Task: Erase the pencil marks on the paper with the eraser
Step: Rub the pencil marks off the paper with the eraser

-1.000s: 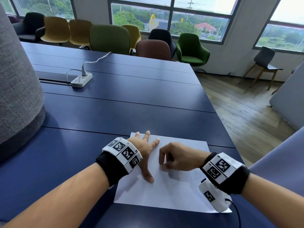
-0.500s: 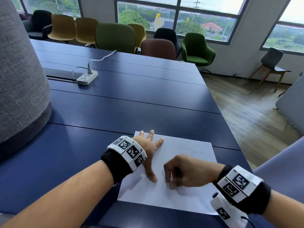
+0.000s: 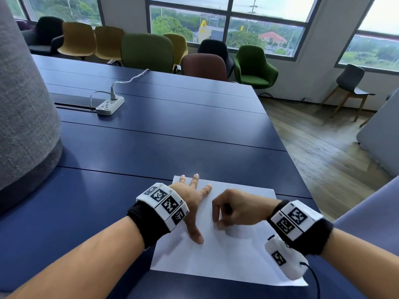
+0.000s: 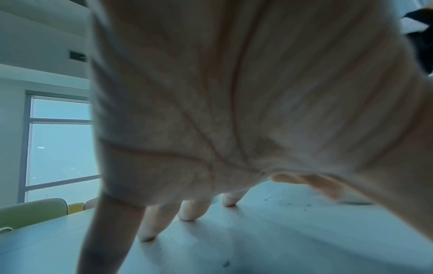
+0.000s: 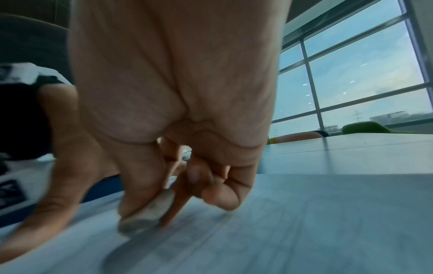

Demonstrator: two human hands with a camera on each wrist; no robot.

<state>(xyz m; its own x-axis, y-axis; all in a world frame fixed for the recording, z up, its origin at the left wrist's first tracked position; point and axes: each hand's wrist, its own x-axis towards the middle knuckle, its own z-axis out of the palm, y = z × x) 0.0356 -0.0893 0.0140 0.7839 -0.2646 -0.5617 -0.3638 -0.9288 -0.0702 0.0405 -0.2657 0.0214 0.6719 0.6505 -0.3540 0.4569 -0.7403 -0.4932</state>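
Note:
A white sheet of paper (image 3: 241, 255) lies on the dark blue table (image 3: 164, 152) near its front edge. My left hand (image 3: 194, 203) lies flat on the sheet's left part with fingers spread, pressing it down; its fingertips (image 4: 187, 216) touch the paper. To its right, my right hand (image 3: 228, 212) pinches a small whitish eraser (image 5: 145, 213) between thumb and fingers, with the eraser's lower end against the paper (image 5: 304, 222). Faint pencil lines show blurred on the sheet in the right wrist view. Dark crumbs (image 4: 267, 199) dot the paper by my left hand.
A white power strip (image 3: 110, 105) with its cable lies further back on the table's left. A large grey fabric-covered shape (image 3: 23, 117) stands at the left edge. Coloured chairs (image 3: 146, 52) line the far side below windows. The table's right edge drops to a wooden floor (image 3: 323, 152).
My right hand with the eraser has shifted back and forth over the paper's middle, ending slightly farther from me than half a second ago. The left hand has kept its place on the sheet.

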